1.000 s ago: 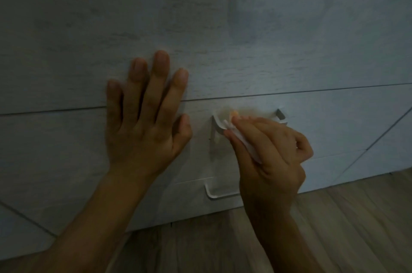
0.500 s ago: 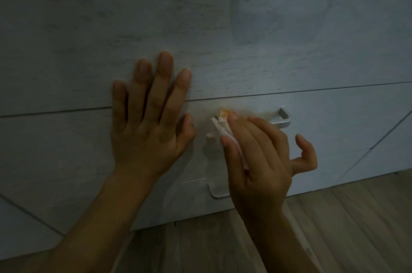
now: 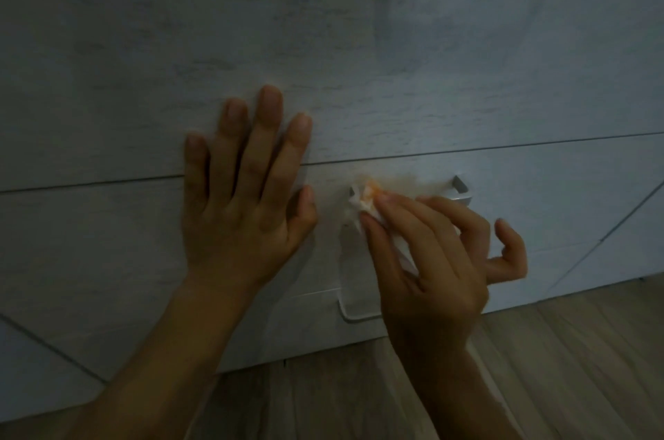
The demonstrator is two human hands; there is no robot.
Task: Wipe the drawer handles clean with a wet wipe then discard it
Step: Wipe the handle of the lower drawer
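In the dim light the left hand lies flat against the pale wood-grain drawer front, fingers straight and spread across the seam between two drawers. The right hand pinches a crumpled white wet wipe, tinged orange at its tip, and presses it on the left end of the upper drawer handle; the little finger crooks away. A lower handle shows below, above the wooden floor.
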